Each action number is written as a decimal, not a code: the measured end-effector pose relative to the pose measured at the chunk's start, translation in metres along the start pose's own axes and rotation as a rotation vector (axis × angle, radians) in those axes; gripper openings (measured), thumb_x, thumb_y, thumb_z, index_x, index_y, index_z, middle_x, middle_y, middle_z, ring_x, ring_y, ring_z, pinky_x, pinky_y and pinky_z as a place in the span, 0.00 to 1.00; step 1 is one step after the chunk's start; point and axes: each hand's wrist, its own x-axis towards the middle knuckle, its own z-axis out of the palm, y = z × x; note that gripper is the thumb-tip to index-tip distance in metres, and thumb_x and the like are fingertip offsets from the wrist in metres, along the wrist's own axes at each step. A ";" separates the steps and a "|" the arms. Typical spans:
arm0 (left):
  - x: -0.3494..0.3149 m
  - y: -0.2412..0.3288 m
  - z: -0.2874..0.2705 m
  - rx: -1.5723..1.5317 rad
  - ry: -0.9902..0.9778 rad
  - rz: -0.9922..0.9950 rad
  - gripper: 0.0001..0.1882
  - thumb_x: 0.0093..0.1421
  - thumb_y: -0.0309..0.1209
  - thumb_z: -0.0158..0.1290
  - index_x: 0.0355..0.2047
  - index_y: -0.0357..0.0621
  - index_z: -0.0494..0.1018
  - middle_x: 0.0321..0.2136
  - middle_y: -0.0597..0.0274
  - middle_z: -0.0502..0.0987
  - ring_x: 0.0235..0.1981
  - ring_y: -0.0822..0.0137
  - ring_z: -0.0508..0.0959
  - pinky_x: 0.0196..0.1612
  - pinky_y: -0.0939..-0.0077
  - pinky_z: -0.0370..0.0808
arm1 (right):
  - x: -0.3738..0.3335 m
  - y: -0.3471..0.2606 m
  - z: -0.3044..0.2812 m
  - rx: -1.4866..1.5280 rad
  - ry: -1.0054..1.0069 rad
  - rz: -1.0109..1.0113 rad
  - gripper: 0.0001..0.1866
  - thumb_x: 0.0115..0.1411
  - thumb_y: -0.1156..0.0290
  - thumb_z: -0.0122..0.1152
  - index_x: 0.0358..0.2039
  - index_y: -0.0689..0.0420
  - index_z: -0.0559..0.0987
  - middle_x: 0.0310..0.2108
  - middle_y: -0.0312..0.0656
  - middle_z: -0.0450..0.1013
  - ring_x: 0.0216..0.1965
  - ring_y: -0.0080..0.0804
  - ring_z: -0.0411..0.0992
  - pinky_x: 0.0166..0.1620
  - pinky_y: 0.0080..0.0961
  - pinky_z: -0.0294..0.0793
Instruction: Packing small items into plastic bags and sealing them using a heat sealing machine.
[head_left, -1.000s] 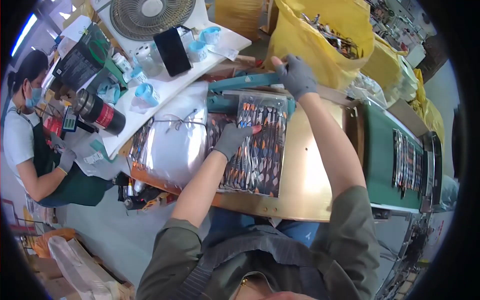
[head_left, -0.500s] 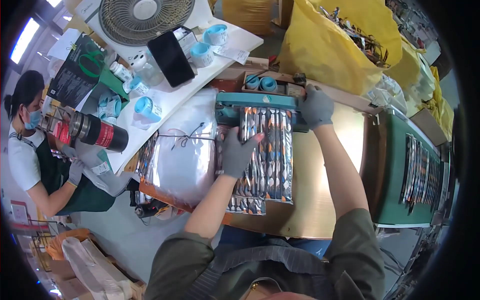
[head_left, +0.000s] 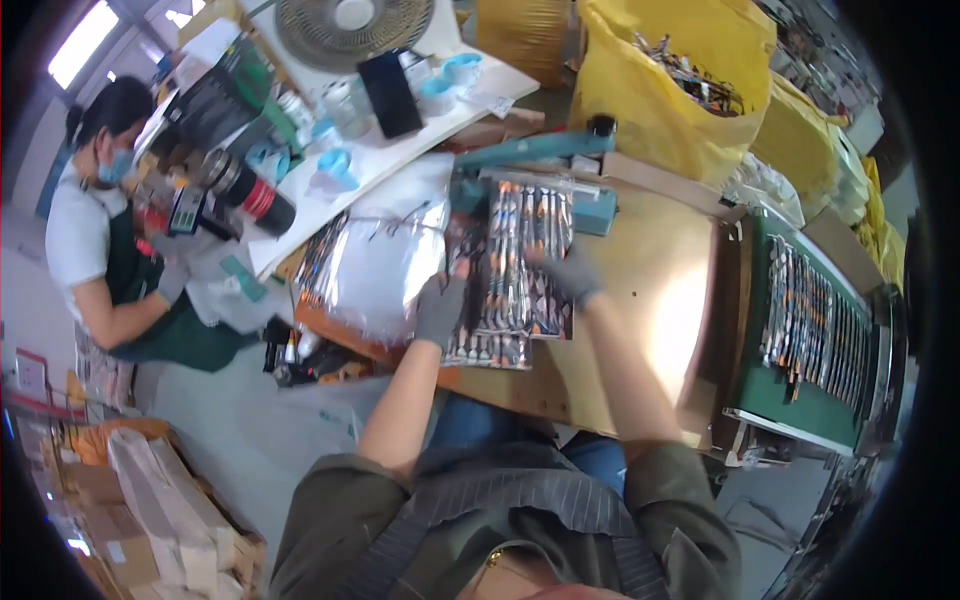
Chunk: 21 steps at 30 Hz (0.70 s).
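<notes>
A clear plastic pack of slim, dark patterned sticks (head_left: 515, 245) lies before me, its far end close to a teal bar sealer. The sealer's long arm (head_left: 535, 150) stands raised above its base (head_left: 596, 212). At the pack's left edge my left hand (head_left: 438, 308), in a grey glove with bare fingertips, is closed on the plastic. My right hand (head_left: 570, 275), gloved alike, reaches over the pack's right edge; motion blurs its fingers. More packs (head_left: 487, 351) lie underneath, sticking out at the near side.
A stack of clear plastic bags (head_left: 385, 270) lies left. The white table (head_left: 400, 165) holds a fan (head_left: 350, 30), a phone (head_left: 390, 95) and blue tape rolls. Right stands a green conveyor (head_left: 800, 400) carrying sticks; behind is a yellow sack (head_left: 660, 120). A masked person (head_left: 95, 240) works at left.
My right hand has let go of the sealer's arm and come down to the pack. The arm has risen, and the view has shifted. My left hand has moved to the pack's left edge.
</notes>
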 end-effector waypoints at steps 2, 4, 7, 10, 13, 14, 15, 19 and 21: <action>-0.025 0.034 -0.026 -0.247 -0.273 -0.164 0.29 0.53 0.50 0.57 0.43 0.36 0.72 0.34 0.53 0.78 0.38 0.62 0.76 0.44 0.70 0.70 | -0.049 0.028 0.036 0.253 -0.105 0.222 0.39 0.44 0.51 0.69 0.49 0.66 0.69 0.40 0.46 0.74 0.42 0.33 0.72 0.46 0.28 0.71; -0.022 -0.009 -0.018 -0.636 -0.408 -0.094 0.28 0.49 0.46 0.62 0.43 0.37 0.73 0.36 0.57 0.77 0.37 0.65 0.76 0.42 0.74 0.71 | -0.102 -0.002 0.049 0.554 -0.276 0.185 0.36 0.46 0.53 0.68 0.50 0.65 0.69 0.39 0.45 0.74 0.43 0.34 0.73 0.47 0.28 0.71; -0.078 -0.013 -0.030 -0.822 -0.438 0.169 0.26 0.46 0.39 0.65 0.41 0.35 0.74 0.36 0.60 0.77 0.37 0.69 0.75 0.42 0.75 0.72 | -0.160 -0.009 0.046 0.949 -0.518 0.265 0.42 0.45 0.49 0.67 0.55 0.63 0.65 0.47 0.49 0.70 0.47 0.39 0.71 0.50 0.36 0.72; -0.123 -0.016 -0.064 -0.674 -0.331 0.260 0.31 0.44 0.48 0.64 0.38 0.30 0.74 0.33 0.57 0.77 0.38 0.67 0.74 0.43 0.73 0.69 | -0.174 -0.008 0.069 1.140 -0.589 0.228 0.47 0.43 0.48 0.68 0.57 0.63 0.61 0.50 0.53 0.68 0.49 0.46 0.69 0.52 0.39 0.71; -0.177 -0.033 -0.158 -0.485 0.145 0.259 0.36 0.43 0.49 0.65 0.41 0.31 0.69 0.33 0.53 0.75 0.38 0.62 0.75 0.42 0.70 0.70 | -0.139 -0.050 0.082 0.879 -0.885 0.286 0.40 0.44 0.57 0.66 0.55 0.65 0.63 0.42 0.52 0.71 0.40 0.45 0.73 0.45 0.42 0.76; -0.195 -0.045 -0.186 -0.547 0.321 0.269 0.37 0.42 0.49 0.66 0.42 0.31 0.67 0.33 0.50 0.74 0.39 0.60 0.75 0.42 0.69 0.70 | -0.127 -0.079 0.088 0.637 -0.932 0.201 0.38 0.44 0.61 0.65 0.54 0.65 0.65 0.42 0.49 0.72 0.41 0.43 0.74 0.46 0.39 0.75; -0.214 -0.076 -0.209 -0.270 0.558 0.243 0.36 0.42 0.47 0.66 0.42 0.31 0.68 0.34 0.47 0.74 0.40 0.56 0.75 0.42 0.67 0.70 | -0.136 -0.125 0.109 0.555 -0.850 -0.009 0.35 0.44 0.63 0.64 0.53 0.64 0.67 0.42 0.47 0.72 0.41 0.39 0.74 0.46 0.35 0.74; -0.261 -0.183 -0.203 0.101 0.438 -0.260 0.29 0.48 0.42 0.60 0.44 0.33 0.68 0.39 0.42 0.74 0.42 0.49 0.75 0.39 0.62 0.72 | -0.191 -0.246 0.218 0.410 -1.152 -0.288 0.35 0.41 0.71 0.70 0.51 0.63 0.67 0.46 0.45 0.71 0.45 0.29 0.71 0.48 0.26 0.71; -0.260 -0.238 -0.166 -0.094 0.205 -0.493 0.26 0.51 0.41 0.54 0.45 0.34 0.69 0.40 0.43 0.75 0.38 0.48 0.77 0.38 0.60 0.73 | -0.198 -0.211 0.275 0.108 -0.947 -0.765 0.46 0.38 0.63 0.76 0.56 0.63 0.62 0.47 0.45 0.69 0.49 0.34 0.68 0.53 0.29 0.66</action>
